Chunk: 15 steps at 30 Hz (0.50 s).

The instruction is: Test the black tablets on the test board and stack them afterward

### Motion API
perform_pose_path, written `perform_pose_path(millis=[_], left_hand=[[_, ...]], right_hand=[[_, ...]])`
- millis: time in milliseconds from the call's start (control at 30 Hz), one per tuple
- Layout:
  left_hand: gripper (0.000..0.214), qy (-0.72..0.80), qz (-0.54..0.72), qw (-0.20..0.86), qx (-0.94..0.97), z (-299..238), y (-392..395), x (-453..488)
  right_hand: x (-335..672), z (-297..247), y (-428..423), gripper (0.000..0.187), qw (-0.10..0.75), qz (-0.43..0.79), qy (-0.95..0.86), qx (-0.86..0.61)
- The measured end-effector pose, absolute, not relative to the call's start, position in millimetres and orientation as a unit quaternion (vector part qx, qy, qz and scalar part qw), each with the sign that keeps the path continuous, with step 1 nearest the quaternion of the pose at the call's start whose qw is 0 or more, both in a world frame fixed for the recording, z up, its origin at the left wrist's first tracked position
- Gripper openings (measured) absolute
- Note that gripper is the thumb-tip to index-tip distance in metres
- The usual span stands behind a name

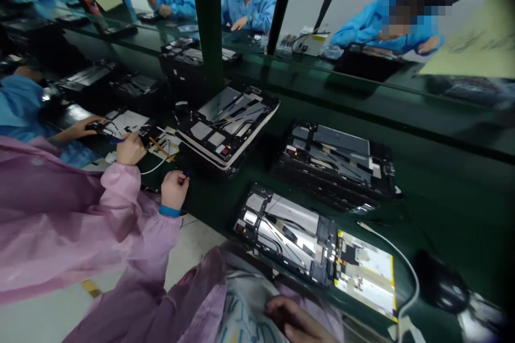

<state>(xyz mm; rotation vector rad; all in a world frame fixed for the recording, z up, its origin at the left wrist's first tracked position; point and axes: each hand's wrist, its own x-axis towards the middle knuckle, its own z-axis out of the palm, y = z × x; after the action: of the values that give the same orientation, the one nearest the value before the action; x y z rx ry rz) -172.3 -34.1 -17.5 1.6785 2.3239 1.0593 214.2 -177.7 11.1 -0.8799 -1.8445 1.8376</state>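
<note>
My left hand (pixel 131 149) grips a thin blue-tipped tool (pixel 117 141) over an opened tablet housing (pixel 120 126), where a co-worker's hand (pixel 78 128) in a blue sleeve also rests. My right hand (pixel 175 188) pinches a small blue-tipped item (pixel 186 175) above the dark green bench (pixel 442 214). Close to it lie a white cable (pixel 155 169) and wooden sticks (pixel 161 148). A stack of tablet housings (pixel 227 126) stands to the right of my hands. Further right are another stack (pixel 333 163) and an opened tablet (pixel 285 236) with its lit inner panel (pixel 364 278).
A green post (pixel 207 16) and a glass divider (pixel 322 67) rise from the bench. Several co-workers in blue coats (pixel 249 2) sit beyond it with more tablets. A dark mouse (pixel 440 281) lies at lower right, and another person's hand (pixel 300 321) shows at the bottom edge.
</note>
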Motion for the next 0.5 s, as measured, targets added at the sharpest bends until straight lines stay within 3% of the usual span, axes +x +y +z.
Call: perform_pose_path(millis=[133,267,367,500], left_hand=[[0.009,0.765,0.331,0.035,0.551,-16,-31,-168],[0.012,0.767,0.322,0.03,0.555,-9,-22,-164],[0.014,0.767,0.33,0.024,0.55,-3,-22,-157],[0.011,0.759,0.345,0.039,0.551,3,-41,-122]], right_hand=[[220,32,-153,0.026,0.19,0.662,-0.639,-0.342],[237,44,-126,0.032,0.291,0.611,-0.618,-0.399],[247,39,-117,0.027,0.371,0.528,-0.603,-0.469],[255,27,-117,0.019,0.369,0.356,-0.675,-0.53]])
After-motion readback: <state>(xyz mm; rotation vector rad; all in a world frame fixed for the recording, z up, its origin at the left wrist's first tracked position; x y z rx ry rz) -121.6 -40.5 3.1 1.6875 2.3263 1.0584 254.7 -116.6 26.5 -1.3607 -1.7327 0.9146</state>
